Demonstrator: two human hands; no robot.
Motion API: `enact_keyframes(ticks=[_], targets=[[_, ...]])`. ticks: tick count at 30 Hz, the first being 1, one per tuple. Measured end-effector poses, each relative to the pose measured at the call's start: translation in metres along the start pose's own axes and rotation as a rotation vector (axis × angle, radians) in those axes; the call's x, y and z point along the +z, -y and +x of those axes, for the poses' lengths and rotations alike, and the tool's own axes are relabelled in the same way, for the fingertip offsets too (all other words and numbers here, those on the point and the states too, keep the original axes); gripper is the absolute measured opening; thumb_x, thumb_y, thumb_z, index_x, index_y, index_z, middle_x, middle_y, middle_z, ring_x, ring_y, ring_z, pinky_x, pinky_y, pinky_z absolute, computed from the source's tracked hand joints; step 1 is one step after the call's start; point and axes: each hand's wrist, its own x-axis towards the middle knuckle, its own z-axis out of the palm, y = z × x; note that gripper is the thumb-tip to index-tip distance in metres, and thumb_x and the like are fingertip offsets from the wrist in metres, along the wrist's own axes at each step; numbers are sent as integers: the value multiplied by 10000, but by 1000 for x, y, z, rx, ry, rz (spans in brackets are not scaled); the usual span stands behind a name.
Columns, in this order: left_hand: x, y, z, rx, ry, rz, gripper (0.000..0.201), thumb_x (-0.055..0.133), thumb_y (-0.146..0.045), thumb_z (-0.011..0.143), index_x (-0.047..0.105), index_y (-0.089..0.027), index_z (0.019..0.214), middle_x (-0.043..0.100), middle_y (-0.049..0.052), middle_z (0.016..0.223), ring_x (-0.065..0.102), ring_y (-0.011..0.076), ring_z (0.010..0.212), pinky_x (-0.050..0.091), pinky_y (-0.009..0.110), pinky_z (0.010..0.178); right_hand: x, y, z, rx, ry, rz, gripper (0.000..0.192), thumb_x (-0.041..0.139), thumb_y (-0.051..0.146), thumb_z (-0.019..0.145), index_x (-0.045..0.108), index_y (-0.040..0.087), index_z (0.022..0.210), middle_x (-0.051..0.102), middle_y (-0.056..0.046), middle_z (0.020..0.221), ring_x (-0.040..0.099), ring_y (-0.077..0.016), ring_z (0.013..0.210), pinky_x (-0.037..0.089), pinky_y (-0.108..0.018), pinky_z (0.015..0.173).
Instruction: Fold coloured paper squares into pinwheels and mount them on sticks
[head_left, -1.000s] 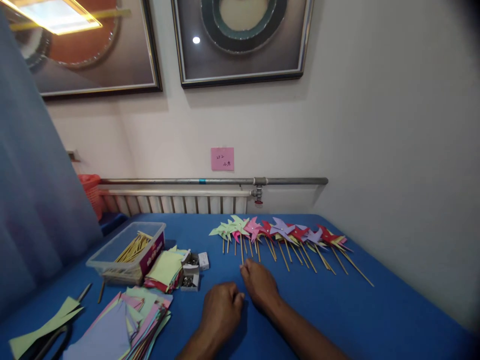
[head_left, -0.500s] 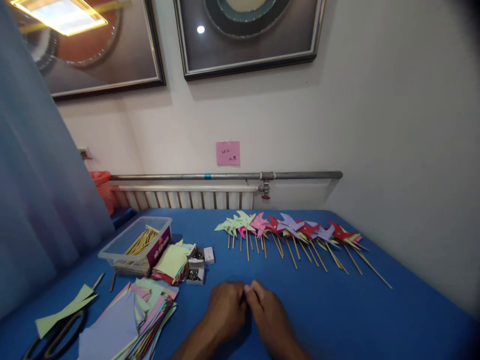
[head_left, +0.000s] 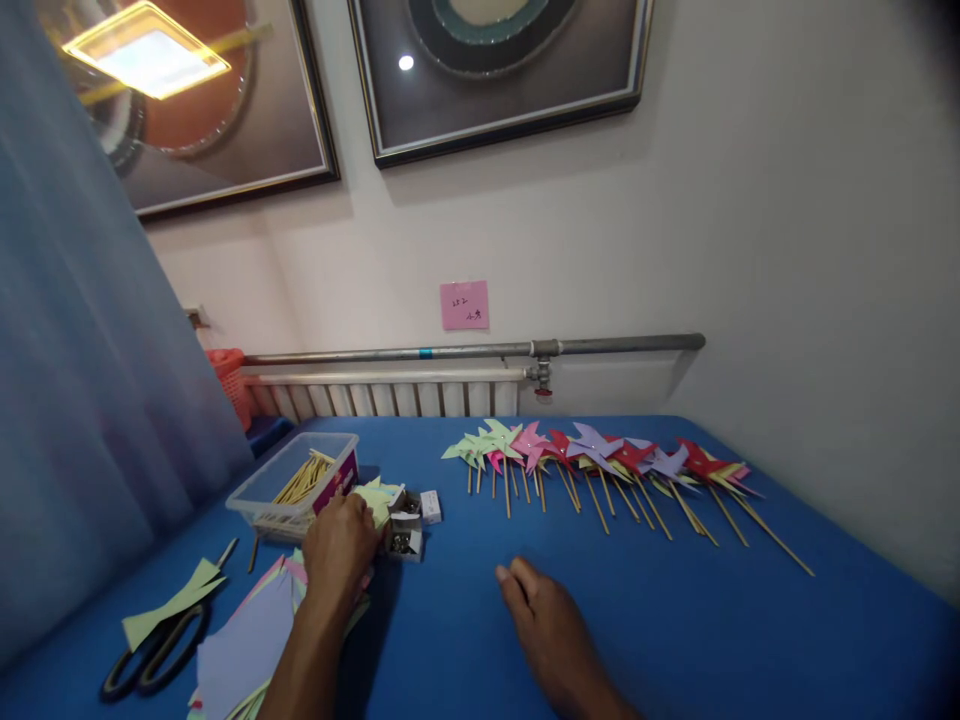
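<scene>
The left hand [head_left: 339,545] lies fingers-down on the stack of yellow-green paper squares [head_left: 375,497] beside the clear tub of sticks [head_left: 296,483]; whether it grips a sheet, I cannot tell. The right hand [head_left: 541,620] rests flat and empty on the blue table [head_left: 675,620], well apart. This looks like fetching paper; lifting 1 sheet needs a clean pinch. Finished pinwheels [head_left: 600,455] line the far edge.

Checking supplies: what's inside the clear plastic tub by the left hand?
The clear plastic tub holds a bundle of thin wooden sticks leaning toward its far end. Its label and near wall hide the bottom.
</scene>
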Motion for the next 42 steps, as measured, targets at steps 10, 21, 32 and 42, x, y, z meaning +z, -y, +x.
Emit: enact_keyframes(ticks=[10, 21, 32, 42], targets=[[11, 11, 7, 76, 156, 0, 288, 486, -208, 969, 772, -181, 979, 816, 175, 1143, 756, 301, 1051, 441, 345, 750, 0, -1, 0, 1, 0, 5, 474, 408, 599, 1016, 406, 265, 679, 505, 38, 588, 456, -166, 576, 269, -298, 576], [3, 12, 5, -92, 16, -81, 430, 369, -225, 1049, 785, -129, 1097, 814, 213, 1089, 750, 363, 1015, 483, 414, 813, -2, 0, -1, -12, -3, 35, 439, 435, 532, 1023, 391, 265, 677, 505, 44, 588, 453, -161, 565, 277, -296, 570], [43, -68, -50, 536, -222, -307, 303, 472, -209, 1045, 706, -216, 854, 730, 109, 915, 661, 246, 908, 437, 351, 855, -4, 1, 4, 62, 10, 485, 590, 476, 811, 920, 637, 245, 878, 748, -68, 866, 725, -243, 823, 563, -339, 770], [65, -98, -86, 833, -140, -391, 246, 545, -133, 995, 702, -212, 824, 716, 103, 881, 664, 244, 863, 440, 393, 805, 5, -8, 12, 250, -10, 1043, 563, 803, 751, 748, 581, 241, 839, 712, -10, 730, 727, -234, 741, 549, -307, 659]])
